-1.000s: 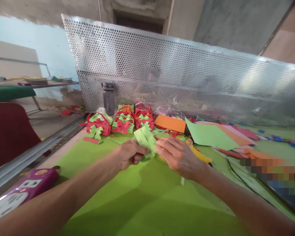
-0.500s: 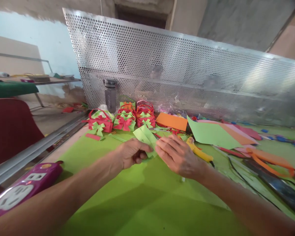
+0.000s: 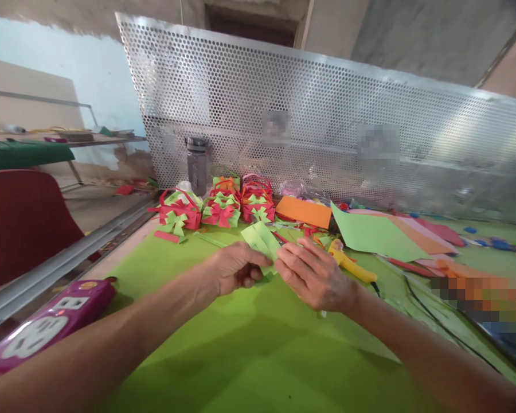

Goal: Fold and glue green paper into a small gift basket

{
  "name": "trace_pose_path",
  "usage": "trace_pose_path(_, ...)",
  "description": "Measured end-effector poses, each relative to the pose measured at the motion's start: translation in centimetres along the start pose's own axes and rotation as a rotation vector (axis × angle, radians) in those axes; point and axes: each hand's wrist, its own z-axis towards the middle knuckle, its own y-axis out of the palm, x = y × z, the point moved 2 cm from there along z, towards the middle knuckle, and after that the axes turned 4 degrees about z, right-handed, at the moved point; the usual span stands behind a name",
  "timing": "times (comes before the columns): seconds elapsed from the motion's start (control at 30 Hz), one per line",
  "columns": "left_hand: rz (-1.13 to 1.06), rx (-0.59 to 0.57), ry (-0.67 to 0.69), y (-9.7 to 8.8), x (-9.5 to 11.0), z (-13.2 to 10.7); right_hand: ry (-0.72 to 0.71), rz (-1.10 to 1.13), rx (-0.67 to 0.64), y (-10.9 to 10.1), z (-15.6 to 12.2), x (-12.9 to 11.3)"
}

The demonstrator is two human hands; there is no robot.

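Observation:
Pinched between thumb and fingers of my left hand (image 3: 241,267) is a folded piece of light green paper (image 3: 260,236), held up above the green tabletop. My right hand (image 3: 312,274) closes on the paper's right edge, with its fingers curled together; the fingertips partly hide that edge. Behind the paper stand several small red and green paper baskets (image 3: 260,213) with handles and bows. A yellow glue gun (image 3: 352,267) lies just beyond my right hand, its cord running toward the right.
A purple power strip (image 3: 47,327) lies at the left. Orange card (image 3: 303,212) and light green sheets (image 3: 374,232) lie toward the back right. A grey bottle (image 3: 196,166) stands by the perforated metal panel (image 3: 241,86). A red chair (image 3: 26,223) is at the far left.
The view has shifted slightly, so the scene sits a little farther right. Both hands keep their hold on the green paper, with only slight movement of the right fingers.

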Motion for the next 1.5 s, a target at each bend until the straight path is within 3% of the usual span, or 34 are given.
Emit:
trace_pose_path(0.13, 0.030, 0.030, 0.001, 0.0, 0.6, -0.5, 0.208, 0.076, 0.035, -0.3, 0.5, 0.5)
trace_pose_path(0.2, 0.179, 0.074, 0.056, -0.2, 1.4, -0.9, 0.334, 0.110, 0.039, -0.7, 0.8, 0.9)
trace_pose_path(0.27, 0.462, 0.179, 0.228, -0.5, 2.5, -1.6, 0.432, 0.151, 0.019, -1.0, 1.0, 1.2)
trace_pose_path(0.37, 0.848, 0.341, 0.619, -0.4, 4.0, -2.6, 0.523, 0.235, -0.010, -1.3, 1.0, 1.6)
trace_pose_path(0.43, 0.949, 0.340, 0.793, -0.2, 4.5, -3.1, 0.561, 0.288, -0.017, -1.3, 1.0, 1.6)
trace_pose_path(0.5, 0.952, 0.283, 0.861, 0.0, 4.5, -3.1, 0.581, 0.328, -0.024, -1.4, 1.0, 1.7)
trace_pose_path(0.77, 0.933, 0.058, 0.822, 0.9, 4.3, -2.6, 0.581, 0.323, -0.136, -1.7, 1.4, 1.4)
trace_pose_path(0.93, 0.954, 0.065, 0.769, 1.4, 4.3, -2.8, 0.539, 0.226, -0.209, -1.7, 1.8, 0.9)
trace_pose_path(1.17, 1.226, 0.096, 0.731, 1.9, 3.9, -3.2, 0.508, 0.160, -0.241, -1.9, 2.3, 0.2)
trace_pose_path(1.5, 1.131, 0.104, 0.772, 1.6, 4.3, -3.6, 0.500, 0.153, -0.223, -1.8, 2.0, 0.4)
